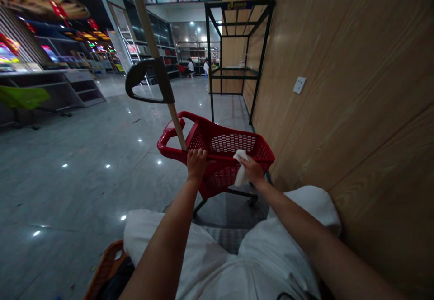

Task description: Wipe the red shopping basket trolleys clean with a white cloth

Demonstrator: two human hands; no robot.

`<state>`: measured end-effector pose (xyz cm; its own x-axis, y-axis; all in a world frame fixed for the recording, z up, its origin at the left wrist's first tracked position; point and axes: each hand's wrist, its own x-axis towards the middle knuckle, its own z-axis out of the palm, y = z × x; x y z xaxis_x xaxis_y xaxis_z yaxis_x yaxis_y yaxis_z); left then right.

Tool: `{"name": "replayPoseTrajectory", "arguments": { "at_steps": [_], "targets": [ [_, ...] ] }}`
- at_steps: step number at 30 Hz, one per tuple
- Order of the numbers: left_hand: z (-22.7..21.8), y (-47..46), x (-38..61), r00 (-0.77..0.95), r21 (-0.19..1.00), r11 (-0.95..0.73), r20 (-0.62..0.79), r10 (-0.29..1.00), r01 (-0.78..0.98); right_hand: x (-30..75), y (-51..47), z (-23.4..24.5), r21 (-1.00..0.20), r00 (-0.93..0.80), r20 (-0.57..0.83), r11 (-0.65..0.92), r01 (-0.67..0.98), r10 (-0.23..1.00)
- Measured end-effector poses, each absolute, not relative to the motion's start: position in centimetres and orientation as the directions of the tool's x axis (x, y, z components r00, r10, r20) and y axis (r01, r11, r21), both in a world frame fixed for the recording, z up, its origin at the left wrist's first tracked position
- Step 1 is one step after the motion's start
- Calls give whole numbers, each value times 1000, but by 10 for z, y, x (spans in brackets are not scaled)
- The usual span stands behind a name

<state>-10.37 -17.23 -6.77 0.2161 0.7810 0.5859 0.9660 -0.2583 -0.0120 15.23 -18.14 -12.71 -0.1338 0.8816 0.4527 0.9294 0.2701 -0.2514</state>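
1. The red cart [222,164] stands in the middle of my view, just ahead of the wearer's knees, its handle end to the left and its basket reaching right.
2. The right hand [252,169] has its fingers closed on a white cloth [240,178], which lies over the near rim towards the right and hangs down outside the basket.
3. The left hand [197,162] is curled over the same rim, further left, gripping it.
4. For good work here, I'd keep the cloth flat under the fingers, with firm, even pressure along the rim. I'd fold in the loose end, which could catch in the mesh holes.
5. I'd hold the left grip firm, since the wheels [252,202] could let the cart roll under pressure.
6. A tall pole [145,15] rises by the handle end, carrying a dark loop [149,81]; I cannot tell how it is fixed.
7. Farther out, a black rack [213,76] stands beside the wooden wall [305,146] on the right.
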Motion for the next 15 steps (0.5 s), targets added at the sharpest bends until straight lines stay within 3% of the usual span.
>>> {"name": "replayPoseTrajectory", "arguments": {
  "at_steps": [4, 7, 15],
  "targets": [
    [-67, -171, -99, 207, -15, -244, 582, 787, 970, 210, -180, -138, -279, 18, 461, 126, 952, 887],
    [-65, -172, -94, 181, -22, -210, 597, 782, 977, 189, -176, -134, -342, 80, 478, 101, 934, 875],
    [-63, -169, -95, 185, 0, -232, 605, 774, 973, 38, -172, -98, -386, -155, 500, 379, 841, 852]
  ]
}}
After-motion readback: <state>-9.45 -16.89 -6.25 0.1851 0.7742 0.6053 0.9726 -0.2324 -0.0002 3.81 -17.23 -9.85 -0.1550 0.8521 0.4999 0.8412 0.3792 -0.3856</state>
